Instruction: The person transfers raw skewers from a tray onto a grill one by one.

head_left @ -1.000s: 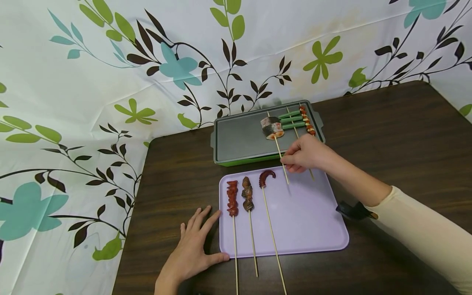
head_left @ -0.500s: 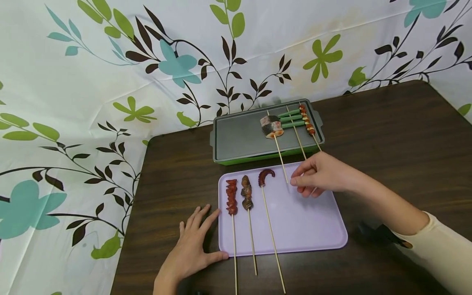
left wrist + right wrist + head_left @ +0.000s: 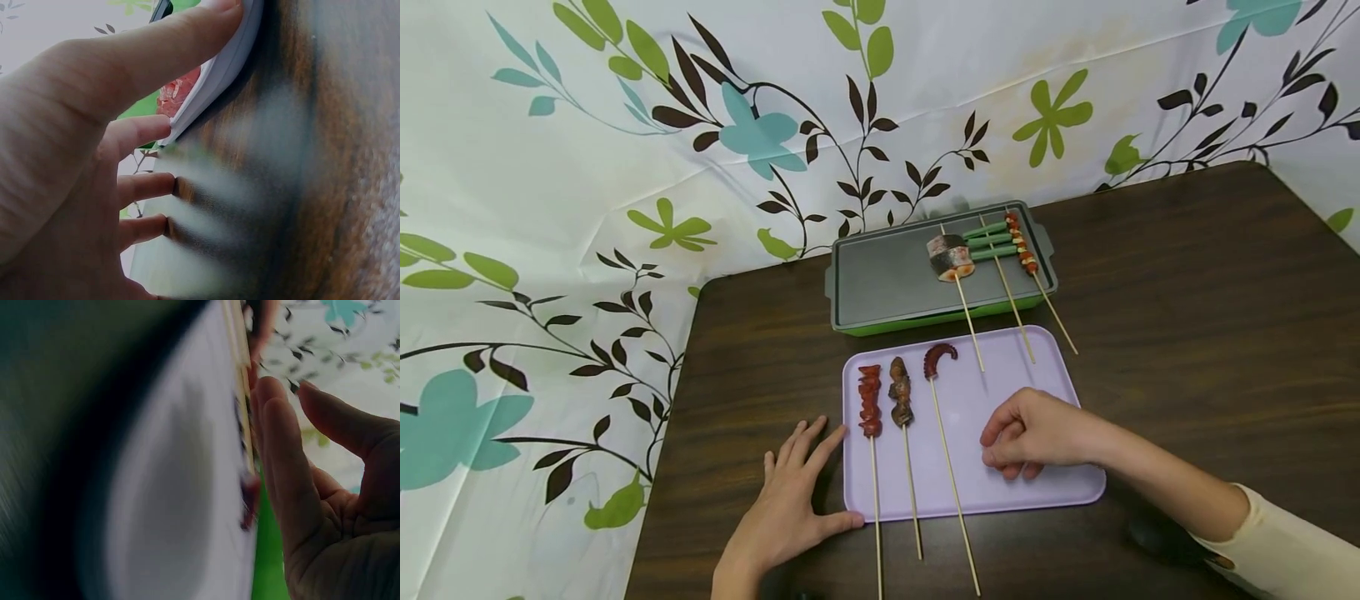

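Note:
My left hand (image 3: 786,504), fingers spread, rests on the table with the thumb and index finger at the left edge of the lavender tray (image 3: 1037,492). On that tray lie a red meat skewer (image 3: 870,402), a brown chunk skewer (image 3: 901,392) and an octopus tentacle skewer (image 3: 941,358). Over the tray's right part hovers my right hand (image 3: 1037,433), fingers bent loosely around nothing; the right wrist view shows the thumb apart from the fingers (image 3: 281,444). Behind, the grill (image 3: 880,283) bears a fish skewer (image 3: 951,257), a green vegetable skewer (image 3: 992,242) and a red-and-white skewer (image 3: 1022,243).
The dark wooden table (image 3: 1165,283) extends to both sides of the tray and grill. A white curtain (image 3: 925,67) with leaf and flower prints hangs behind it. Several skewer sticks jut past the tray's front edge, and the grill skewers' sticks reach over its back part.
My right hand has let go of the fish skewer's stick and come back toward me over the tray. The fish skewer stays on the grill. My left hand keeps its place.

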Tool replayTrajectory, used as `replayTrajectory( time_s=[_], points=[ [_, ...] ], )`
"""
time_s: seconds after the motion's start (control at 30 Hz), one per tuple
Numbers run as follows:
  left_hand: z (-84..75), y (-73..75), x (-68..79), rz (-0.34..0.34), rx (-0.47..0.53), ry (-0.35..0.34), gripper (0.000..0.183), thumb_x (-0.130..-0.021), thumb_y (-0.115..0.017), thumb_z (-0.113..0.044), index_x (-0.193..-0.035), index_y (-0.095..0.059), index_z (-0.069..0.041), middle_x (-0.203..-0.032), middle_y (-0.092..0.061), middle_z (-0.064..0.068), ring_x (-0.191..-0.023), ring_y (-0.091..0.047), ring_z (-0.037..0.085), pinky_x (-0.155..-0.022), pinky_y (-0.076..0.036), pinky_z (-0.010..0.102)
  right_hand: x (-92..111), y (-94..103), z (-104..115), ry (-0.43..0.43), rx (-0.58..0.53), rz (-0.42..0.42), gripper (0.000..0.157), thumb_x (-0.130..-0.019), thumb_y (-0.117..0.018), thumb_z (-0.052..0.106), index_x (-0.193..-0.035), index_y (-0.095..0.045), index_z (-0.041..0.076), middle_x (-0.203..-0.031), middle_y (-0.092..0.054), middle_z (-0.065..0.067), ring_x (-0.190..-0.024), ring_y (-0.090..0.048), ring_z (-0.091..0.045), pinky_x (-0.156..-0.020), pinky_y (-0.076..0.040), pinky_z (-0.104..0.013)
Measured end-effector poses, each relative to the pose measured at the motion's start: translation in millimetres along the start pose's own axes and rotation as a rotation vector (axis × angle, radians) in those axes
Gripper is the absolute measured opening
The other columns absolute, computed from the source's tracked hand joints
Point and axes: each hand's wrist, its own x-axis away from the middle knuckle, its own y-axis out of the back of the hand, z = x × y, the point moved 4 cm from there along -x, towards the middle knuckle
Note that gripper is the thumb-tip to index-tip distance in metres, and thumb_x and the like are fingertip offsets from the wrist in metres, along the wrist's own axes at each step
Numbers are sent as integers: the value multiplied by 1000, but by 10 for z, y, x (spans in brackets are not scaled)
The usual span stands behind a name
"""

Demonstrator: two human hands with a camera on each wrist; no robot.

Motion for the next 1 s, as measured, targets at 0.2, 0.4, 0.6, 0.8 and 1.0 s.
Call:
replayTrajectory(
  time_s=[0.2,0.4,0.6,0.8,1.0],
  points=[
    [3,-11,1,-3,4,-9,105,-61,-72,-73,-149,-24,-44,-158,-20,-1,-145,-12,32,-97,-13,78,-112,-251,-131,8,-62,12,16,-82,-74,13,-88,-68,-1,-68,-69,-12,-58,-67,-19,-50,-55,-31],
    [-1,-6,6,-5,8,-7,105,-61,-73,-72,-149,-24,-44,-158,-21,-1,-145,-12,32,-97,-13,78,-195,-369,-206,-4,-97,-3,13,-83,-72,11,-85,-68,-1,-67,-69,-11,-57,-68,-18,-50,-55,-30],
    [0,0,10,-11,1,-2,105,-61,-73,-73,-149,-24,-44,-158,-21,-1,-145,-13,32,-97,-14,78,-261,-443,-210,-8,-122,-9,13,-83,-73,11,-83,-67,-1,-66,-68,-12,-56,-68,-18,-50,-55,-30],
    [5,-4,11,-12,3,-1,105,-61,-73,-73,-149,-24,-44,-158,-21,0,-145,-13,32,-97,-13,78,-291,-505,-221,-19,-119,-15,15,-80,-75,11,-79,-66,0,-63,-68,-12,-52,-66,-15,-48,-54,-31],
    [5,-5,9,-5,9,4,105,-61,-74,-72,-149,-25,-44,-158,-21,-1,-145,-13,32,-98,-12,78,-280,-514,-230,-26,-129,-22,13,-80,-74,8,-77,-65,0,-63,-68,-11,-53,-66,-16,-48,-55,-31]
  ],
)
